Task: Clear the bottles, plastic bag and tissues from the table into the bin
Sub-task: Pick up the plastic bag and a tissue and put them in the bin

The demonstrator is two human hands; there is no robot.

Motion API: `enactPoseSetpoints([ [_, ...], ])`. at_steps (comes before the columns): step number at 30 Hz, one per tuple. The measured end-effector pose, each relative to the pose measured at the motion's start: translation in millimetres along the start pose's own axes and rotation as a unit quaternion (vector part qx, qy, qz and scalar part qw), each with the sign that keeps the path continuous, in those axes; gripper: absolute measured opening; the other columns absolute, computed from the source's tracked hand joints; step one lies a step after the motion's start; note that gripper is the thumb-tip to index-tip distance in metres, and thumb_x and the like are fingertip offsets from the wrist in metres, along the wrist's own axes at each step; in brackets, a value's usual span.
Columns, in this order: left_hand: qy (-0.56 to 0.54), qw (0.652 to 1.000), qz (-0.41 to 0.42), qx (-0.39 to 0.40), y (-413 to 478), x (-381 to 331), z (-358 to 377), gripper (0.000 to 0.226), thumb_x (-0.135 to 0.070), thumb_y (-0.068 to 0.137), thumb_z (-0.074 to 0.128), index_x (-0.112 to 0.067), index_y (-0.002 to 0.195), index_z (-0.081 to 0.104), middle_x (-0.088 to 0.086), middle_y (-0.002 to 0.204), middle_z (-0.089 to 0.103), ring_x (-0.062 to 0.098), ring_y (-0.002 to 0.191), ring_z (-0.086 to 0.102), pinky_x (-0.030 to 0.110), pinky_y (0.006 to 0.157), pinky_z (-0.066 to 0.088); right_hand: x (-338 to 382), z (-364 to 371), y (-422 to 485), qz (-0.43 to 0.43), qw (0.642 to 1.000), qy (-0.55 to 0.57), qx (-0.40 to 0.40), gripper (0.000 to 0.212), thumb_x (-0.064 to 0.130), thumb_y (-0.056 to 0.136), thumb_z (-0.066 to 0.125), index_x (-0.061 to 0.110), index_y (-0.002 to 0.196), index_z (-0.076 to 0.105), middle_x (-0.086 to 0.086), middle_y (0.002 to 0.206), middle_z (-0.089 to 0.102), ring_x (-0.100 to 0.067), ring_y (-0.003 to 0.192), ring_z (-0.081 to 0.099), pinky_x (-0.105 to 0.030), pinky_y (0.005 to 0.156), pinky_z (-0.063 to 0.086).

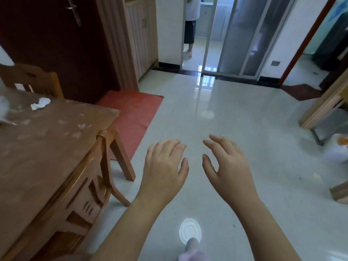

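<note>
A crumpled white tissue (40, 103) lies on the brown wooden table (47, 147) at the left. A blurred white thing (3, 110) sits at the table's far left edge; I cannot tell what it is. My left hand (163, 164) and my right hand (227, 164) hover side by side over the floor, right of the table, palms down with fingers spread and relaxed, holding nothing. A white bin (337, 149) with something orange in it stands on the floor at the far right, blurred.
A wooden chair (101, 178) is tucked under the table's near side, another chair (32, 78) at its far side. A red mat (131, 113) lies by the dark door. A person (190, 25) stands in the far doorway. Wooden furniture (327, 106) lines the right.
</note>
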State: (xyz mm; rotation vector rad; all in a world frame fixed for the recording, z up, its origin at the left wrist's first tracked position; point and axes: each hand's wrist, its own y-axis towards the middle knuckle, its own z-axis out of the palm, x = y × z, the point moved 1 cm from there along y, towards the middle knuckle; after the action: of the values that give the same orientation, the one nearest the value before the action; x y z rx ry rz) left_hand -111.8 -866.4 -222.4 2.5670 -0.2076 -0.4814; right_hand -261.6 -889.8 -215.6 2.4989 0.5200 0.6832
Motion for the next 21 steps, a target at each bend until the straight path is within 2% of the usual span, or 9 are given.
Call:
enactPoseSetpoints([
  [4,0.015,0.999,-0.026,-0.024,68.0,12.8,28.0,0.035,-0.028,0.084,0.042,-0.009,0.104,0.064,0.007,0.104,0.067,0.022,0.102,0.058,0.037,0.091,0.042,-38.7,24.1,69.9,-0.027,0.999,0.011,0.023,0.034,0.024,0.082,0.045,0.008,0.107,0.062,-0.01,0.111,0.064,-0.029,0.104,0.056,-0.039,0.088,0.043],
  [7,0.02,0.997,-0.053,-0.043,103.5,34.1,45.5,0.034,-0.026,0.083,0.043,-0.008,0.103,0.064,0.007,0.104,0.067,0.018,0.105,0.049,0.034,0.093,0.036,-55.1,50.5,116.6,-0.041,0.998,0.026,0.044,0.035,0.026,0.082,0.044,0.01,0.107,0.062,-0.009,0.112,0.064,-0.029,0.105,0.056,-0.038,0.087,0.042],
  [11,0.036,0.992,-0.107,-0.053,142.2,76.8,67.1,0.035,-0.026,0.083,0.042,-0.008,0.104,0.063,0.006,0.105,0.067,0.017,0.106,0.046,0.042,0.092,0.041,-66.9,94.0,172.3,-0.066,0.994,0.05,0.076,0.034,0.026,0.082,0.045,0.01,0.107,0.062,-0.008,0.112,0.063,-0.028,0.105,0.055,-0.038,0.088,0.043],
  [15,0.045,0.985,-0.14,-0.085,189.2,129.0,89.2,0.034,-0.026,0.082,0.043,-0.008,0.101,0.065,0.006,0.104,0.067,0.017,0.105,0.046,0.039,0.093,0.035,-68.3,147.1,238.4,-0.1,0.989,0.066,0.089,0.034,0.025,0.082,0.045,0.009,0.107,0.062,-0.008,0.112,0.063,-0.029,0.105,0.056,-0.039,0.09,0.043],
  [21,0.048,0.974,-0.198,-0.1,269.9,225.2,103.5,0.034,-0.028,0.083,0.043,-0.01,0.103,0.064,0.005,0.108,0.066,0.024,0.106,0.055,0.046,0.092,0.044,-38.9,238.0,344.9,-0.149,0.978,0.084,0.121,0.035,0.026,0.081,0.044,0.009,0.106,0.062,-0.008,0.112,0.063,-0.029,0.105,0.055,-0.039,0.089,0.043],
])
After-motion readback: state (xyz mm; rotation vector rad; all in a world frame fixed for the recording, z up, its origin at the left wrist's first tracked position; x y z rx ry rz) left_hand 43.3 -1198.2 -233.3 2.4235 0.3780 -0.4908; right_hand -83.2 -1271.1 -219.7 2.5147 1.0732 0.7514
